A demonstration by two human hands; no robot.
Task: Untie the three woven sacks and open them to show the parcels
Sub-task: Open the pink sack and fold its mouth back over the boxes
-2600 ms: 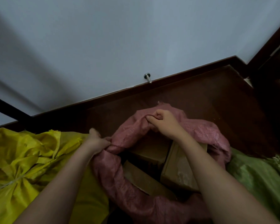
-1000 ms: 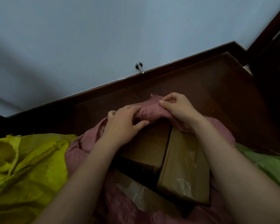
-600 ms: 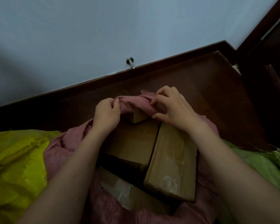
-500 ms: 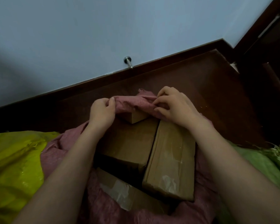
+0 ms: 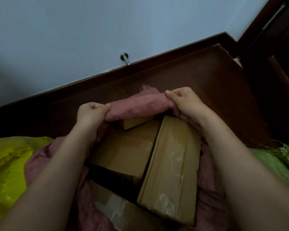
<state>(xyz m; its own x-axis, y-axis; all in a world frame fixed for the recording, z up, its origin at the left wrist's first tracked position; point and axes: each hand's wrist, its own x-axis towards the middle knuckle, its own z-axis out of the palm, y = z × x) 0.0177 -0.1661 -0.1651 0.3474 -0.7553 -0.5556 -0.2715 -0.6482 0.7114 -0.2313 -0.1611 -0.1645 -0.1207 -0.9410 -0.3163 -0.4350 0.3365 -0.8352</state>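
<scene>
On the dark wooden floor [image 5: 198, 77], between yellow sack [image 5: 8, 164] and green sack [image 5: 277, 162]: pink woven sack [image 5: 137, 105]. Our left hand [image 5: 90, 112] and right hand [image 5: 185, 100] clench its rim, now rolled farther back than a moment ago; cardboard parcels [image 5: 172, 160] exposed, so we judge this sack opened.

— Where did the head camera sit?
— On the person's head, tilted forward and down, close above the pink sack [image 5: 137, 105], both forearms reaching in from the bottom edge.
— Which way did it face?
— Toward the wall [image 5: 90, 30] beyond the pink sack. It was the only view.
</scene>
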